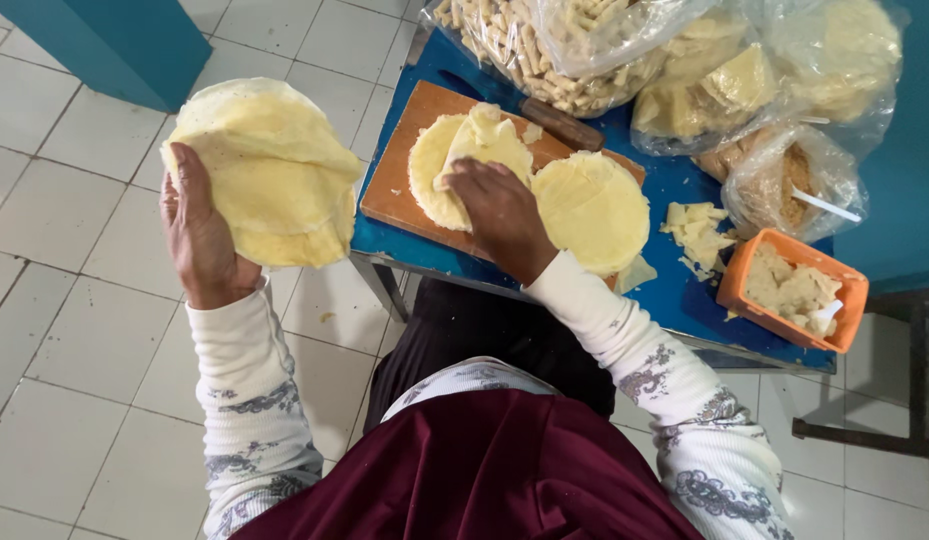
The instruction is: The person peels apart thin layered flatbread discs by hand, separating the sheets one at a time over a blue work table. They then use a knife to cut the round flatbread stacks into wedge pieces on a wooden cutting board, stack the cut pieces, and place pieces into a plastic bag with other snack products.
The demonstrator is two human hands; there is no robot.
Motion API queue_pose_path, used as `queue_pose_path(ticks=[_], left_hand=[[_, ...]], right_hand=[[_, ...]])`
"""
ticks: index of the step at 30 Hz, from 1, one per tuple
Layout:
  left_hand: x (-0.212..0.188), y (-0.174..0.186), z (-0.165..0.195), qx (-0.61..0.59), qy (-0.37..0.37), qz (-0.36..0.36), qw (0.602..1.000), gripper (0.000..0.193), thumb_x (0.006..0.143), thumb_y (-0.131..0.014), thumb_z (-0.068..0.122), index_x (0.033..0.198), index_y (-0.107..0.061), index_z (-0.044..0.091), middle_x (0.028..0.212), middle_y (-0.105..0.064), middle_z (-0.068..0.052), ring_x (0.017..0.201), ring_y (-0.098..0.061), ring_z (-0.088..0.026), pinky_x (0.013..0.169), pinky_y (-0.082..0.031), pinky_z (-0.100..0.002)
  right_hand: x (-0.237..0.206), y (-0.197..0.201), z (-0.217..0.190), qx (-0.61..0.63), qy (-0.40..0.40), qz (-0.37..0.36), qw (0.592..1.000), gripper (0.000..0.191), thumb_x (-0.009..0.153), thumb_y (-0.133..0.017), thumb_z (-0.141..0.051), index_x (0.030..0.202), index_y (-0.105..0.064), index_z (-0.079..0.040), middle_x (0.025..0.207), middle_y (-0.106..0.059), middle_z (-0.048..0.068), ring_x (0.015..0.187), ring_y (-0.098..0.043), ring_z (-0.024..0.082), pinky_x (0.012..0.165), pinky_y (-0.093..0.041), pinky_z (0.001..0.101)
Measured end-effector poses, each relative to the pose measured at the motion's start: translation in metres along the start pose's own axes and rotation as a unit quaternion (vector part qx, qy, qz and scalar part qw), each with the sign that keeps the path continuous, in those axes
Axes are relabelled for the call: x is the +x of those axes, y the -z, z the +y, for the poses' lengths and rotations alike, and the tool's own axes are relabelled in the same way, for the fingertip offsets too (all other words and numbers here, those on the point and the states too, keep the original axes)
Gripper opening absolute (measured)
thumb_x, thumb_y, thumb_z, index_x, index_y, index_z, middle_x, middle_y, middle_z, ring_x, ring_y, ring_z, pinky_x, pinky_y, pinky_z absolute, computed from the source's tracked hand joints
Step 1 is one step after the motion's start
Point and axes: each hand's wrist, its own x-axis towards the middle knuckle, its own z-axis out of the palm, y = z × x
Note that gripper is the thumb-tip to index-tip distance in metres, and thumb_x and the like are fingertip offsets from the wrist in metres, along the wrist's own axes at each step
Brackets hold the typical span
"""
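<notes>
Blue desk (674,300), largest thing here, carrying a wooden cutting board (404,190) with pale yellow dough rounds on it. Bagged fried strips and more dough pieces at the far edge, an orange tub (834,275) of scraps at right, loose offcuts (699,235) beside it.

Left hand (196,235) held off the desk over the tiled floor (74,330), grip wide and flat, supporting a stack of dough rounds (269,175) from behind; thumb side hidden by the stack.

Right hand (499,210) on the board, grip narrow, fingertips pinching the folded top round (484,140) that sits on a flat round (429,165). Second flat round (592,205) just beside the wrist, overhanging the board's near edge.

For a clean lift, judging from this: peel from the edge, slow, to avoid tearing the thin sheet. Keep the lower round pinned flat. Keep the left palm level, stack already sagging over the fingers. Knife handle (559,122) lying at the board's far edge, apart from both hands.
</notes>
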Motion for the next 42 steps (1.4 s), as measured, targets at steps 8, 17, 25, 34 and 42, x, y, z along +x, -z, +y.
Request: queue_pose_path(ticks=[8, 17, 25, 34, 42], left_hand=[[-0.001, -0.009, -0.001, -0.006, 0.008, -0.008, 1.000, 0.045, 0.112, -0.059, 0.033, 0.142, -0.052, 0.001, 0.140, -0.064, -0.016, 0.127, -0.069, -0.029, 0.107, -0.062, -0.044], [-0.002, -0.007, -0.001, -0.009, 0.010, -0.008, 1.000, 0.045, 0.112, -0.060, 0.033, 0.142, -0.053, 0.001, 0.138, -0.064, -0.015, 0.124, -0.069, -0.028, 0.105, -0.061, -0.043], [-0.004, -0.007, -0.001, 0.003, 0.005, -0.004, 1.000, 0.045, 0.111, -0.059, 0.034, 0.142, -0.053, 0.001, 0.138, -0.064, -0.015, 0.124, -0.068, -0.028, 0.105, -0.061, -0.043], [-0.008, -0.011, 0.000, 0.010, 0.009, -0.013, 1.000, 0.047, 0.112, -0.059, 0.035, 0.143, -0.054, 0.000, 0.138, -0.064, -0.014, 0.123, -0.068, -0.027, 0.105, -0.061, -0.042], [-0.009, -0.012, 0.000, 0.001, 0.014, -0.018, 1.000, 0.045, 0.112, -0.059, 0.034, 0.142, -0.054, 0.001, 0.138, -0.064, -0.014, 0.124, -0.068, -0.026, 0.106, -0.060, -0.042]], right_hand=[[-0.001, 0.005, -0.003, 0.072, -0.093, -0.055, 0.992, 0.024, 0.097, -0.069, -0.011, 0.121, -0.068, -0.010, 0.118, -0.073, 0.009, 0.110, -0.070, 0.028, 0.097, -0.054, 0.0469], [0.043, 0.002, 0.082, -0.048, -0.011, -0.113, 0.992, 0.020, 0.081, -0.078, -0.010, 0.100, -0.075, -0.016, 0.101, -0.066, 0.004, 0.086, -0.067, 0.021, 0.078, -0.056, 0.0391], [0.057, -0.016, 0.095, -0.091, 0.027, -0.165, 0.982, 0.005, 0.096, -0.076, -0.013, 0.096, -0.071, -0.012, 0.099, -0.066, 0.005, 0.086, -0.068, 0.018, 0.075, -0.056, 0.0389], [0.084, -0.041, 0.104, 0.000, 0.129, -0.035, 0.991, 0.011, 0.103, -0.067, -0.018, 0.110, -0.075, -0.015, 0.117, -0.073, 0.004, 0.104, -0.072, 0.019, 0.094, -0.058, 0.0324], [0.031, 0.028, 0.118, -0.032, -0.274, -0.244, 0.930, 0.022, 0.105, -0.069, -0.032, 0.095, -0.070, -0.012, 0.091, -0.073, 0.002, 0.074, -0.067, 0.016, 0.075, -0.059, 0.0315]])
